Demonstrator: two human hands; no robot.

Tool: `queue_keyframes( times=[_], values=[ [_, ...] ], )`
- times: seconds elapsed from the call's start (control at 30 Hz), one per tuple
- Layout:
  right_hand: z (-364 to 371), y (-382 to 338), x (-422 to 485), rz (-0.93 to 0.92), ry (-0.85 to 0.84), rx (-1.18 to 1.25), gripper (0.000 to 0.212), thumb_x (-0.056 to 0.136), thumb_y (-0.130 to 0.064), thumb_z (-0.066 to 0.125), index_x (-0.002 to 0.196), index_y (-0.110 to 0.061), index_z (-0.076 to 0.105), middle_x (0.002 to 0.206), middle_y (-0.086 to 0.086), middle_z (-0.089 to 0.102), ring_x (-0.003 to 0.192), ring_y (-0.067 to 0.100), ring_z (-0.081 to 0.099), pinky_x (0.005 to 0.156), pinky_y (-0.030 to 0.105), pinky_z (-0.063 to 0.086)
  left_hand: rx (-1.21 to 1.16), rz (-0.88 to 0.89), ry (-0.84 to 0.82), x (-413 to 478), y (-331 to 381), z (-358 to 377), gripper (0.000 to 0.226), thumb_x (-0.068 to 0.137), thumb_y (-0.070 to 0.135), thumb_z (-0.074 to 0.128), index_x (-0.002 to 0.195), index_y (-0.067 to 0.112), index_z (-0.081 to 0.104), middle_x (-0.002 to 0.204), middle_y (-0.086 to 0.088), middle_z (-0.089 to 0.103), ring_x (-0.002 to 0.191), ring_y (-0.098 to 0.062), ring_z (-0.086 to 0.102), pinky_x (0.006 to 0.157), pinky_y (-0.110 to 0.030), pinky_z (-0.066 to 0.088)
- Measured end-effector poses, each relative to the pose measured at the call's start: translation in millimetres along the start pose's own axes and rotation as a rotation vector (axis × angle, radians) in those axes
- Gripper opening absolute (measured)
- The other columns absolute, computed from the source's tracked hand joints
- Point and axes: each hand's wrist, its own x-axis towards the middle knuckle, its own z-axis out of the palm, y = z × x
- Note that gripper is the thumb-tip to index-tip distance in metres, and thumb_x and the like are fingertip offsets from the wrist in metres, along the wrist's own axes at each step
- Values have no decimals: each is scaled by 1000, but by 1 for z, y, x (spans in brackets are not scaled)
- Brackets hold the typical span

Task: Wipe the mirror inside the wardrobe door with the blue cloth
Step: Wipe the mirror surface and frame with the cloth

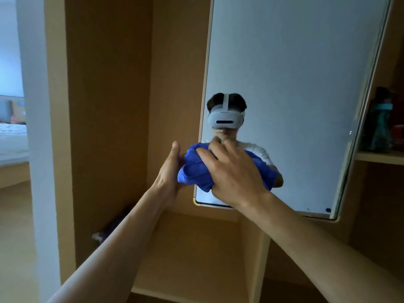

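Observation:
A tall mirror (pixel 290 79) with a thin pale frame is fixed inside the wooden wardrobe door, tilted in my view. A bunched blue cloth (pixel 194 169) is held in front of the mirror's lower left corner. My right hand (pixel 231 173) grips the cloth from the right and on top. My left hand (pixel 170 171) presses against the cloth's left side, thumb up. The mirror reflects a person with a white headset, the cloth and my hands. Whether the cloth touches the glass I cannot tell.
Wooden wardrobe panels (pixel 109 106) stand left of the mirror, with a lower compartment (pixel 196 248) beneath. A shelf (pixel 380 157) on the right carries a teal bottle (pixel 381 123). A white door frame (pixel 37 127) and a bed (pixel 13 141) are at far left.

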Motion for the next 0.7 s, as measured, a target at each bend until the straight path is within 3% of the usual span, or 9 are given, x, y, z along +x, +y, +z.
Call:
queue_keyframes(
  times=[0.17, 0.27, 0.33, 0.47, 0.63, 0.7],
  values=[
    [27, -21, -33, -22, -87, 29, 57, 82, -43, 67, 131, -16, 54, 115, 8, 58, 105, 32, 53, 88, 49, 47, 102, -6, -35, -2, -6, 0, 52, 103, 58, 40, 108, 22, 77, 111, -6, 76, 112, -26, 68, 103, -47, 52],
    [37, -29, -45, -47, -122, 63, 50, 81, -43, 66, 124, -19, 55, 107, 4, 58, 95, 27, 53, 80, 42, 48, 189, 84, -2, 0, -11, 1, 35, 100, 50, 51, 96, 30, 80, 98, 0, 78, 97, -19, 72, 88, -37, 57],
    [42, -30, -50, -69, -134, 78, 47, 81, -42, 66, 122, -21, 55, 104, 1, 58, 93, 24, 52, 78, 40, 48, 227, 137, 13, 2, -15, 3, 27, 99, 44, 57, 97, 27, 78, 101, -8, 76, 95, -22, 72, 78, -34, 61],
    [39, -25, -50, -118, -128, 85, 42, 82, -44, 64, 116, -22, 55, 97, -2, 55, 88, 21, 51, 75, 38, 48, 305, 236, 20, 2, -20, 5, 15, 100, 32, 62, 106, 22, 72, 103, -22, 70, 84, -23, 65, 88, -51, 57],
    [22, -1, -35, -69, -79, 41, 45, 86, -35, 57, 128, -19, 53, 108, 6, 57, 99, 28, 53, 82, 44, 48, 353, 272, 47, 5, -19, 4, 14, 102, 23, 61, 108, 15, 70, 81, 5, 75, 77, -9, 67, 66, -19, 55],
    [12, 12, -27, -28, -82, -23, 53, 82, -23, 61, 134, -18, 50, 116, 10, 57, 108, 34, 52, 90, 48, 46, 347, 257, 47, 3, -17, 5, 17, 103, 19, 58, 112, 9, 68, 78, 6, 73, 71, -4, 68, 60, -16, 53]
  ],
)
